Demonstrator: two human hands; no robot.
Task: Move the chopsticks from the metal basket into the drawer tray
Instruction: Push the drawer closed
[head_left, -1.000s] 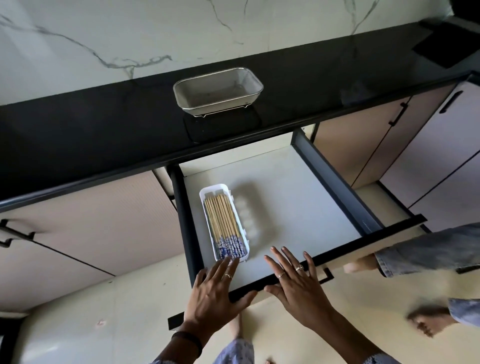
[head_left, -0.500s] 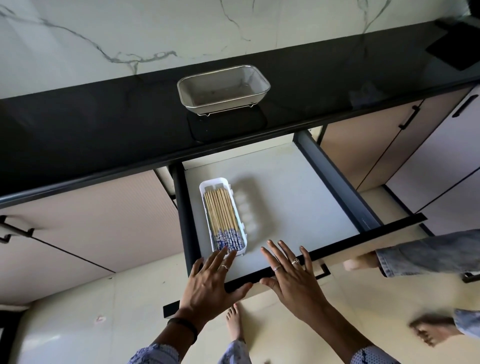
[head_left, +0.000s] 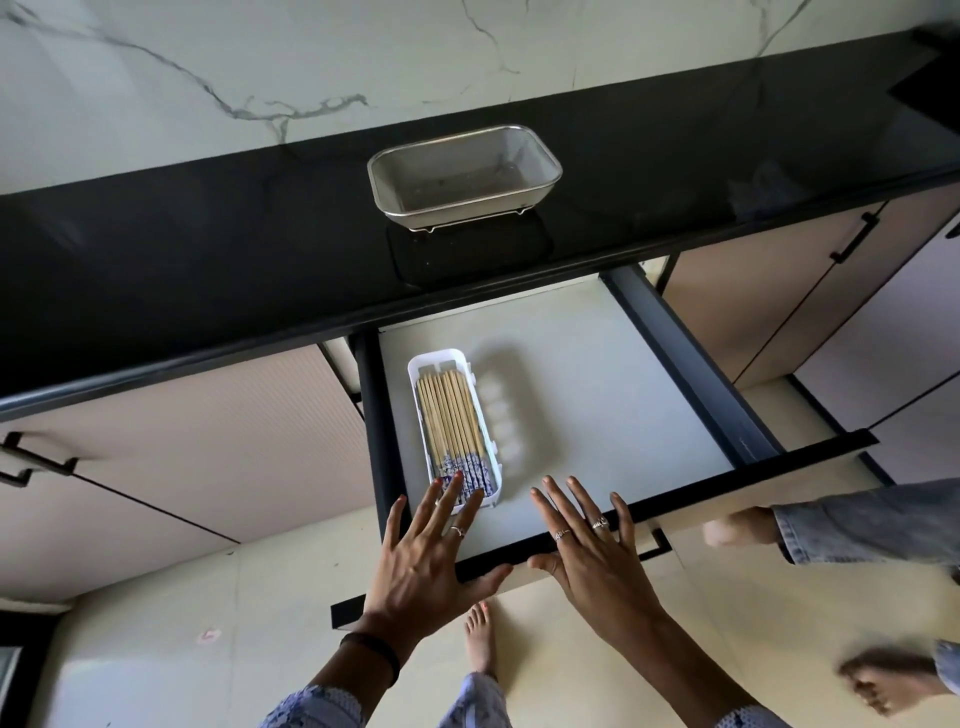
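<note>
Left hand (head_left: 421, 558) fingertips over chopsticks (head_left: 451, 423), tray's (head_left: 415, 370) near end.

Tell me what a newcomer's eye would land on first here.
First, the two spread hands, left hand and right hand, palms down over the front edge of the open drawer. Next, the chopsticks packed in the white tray at the drawer's left. Then the empty metal basket on the black counter above.
</note>
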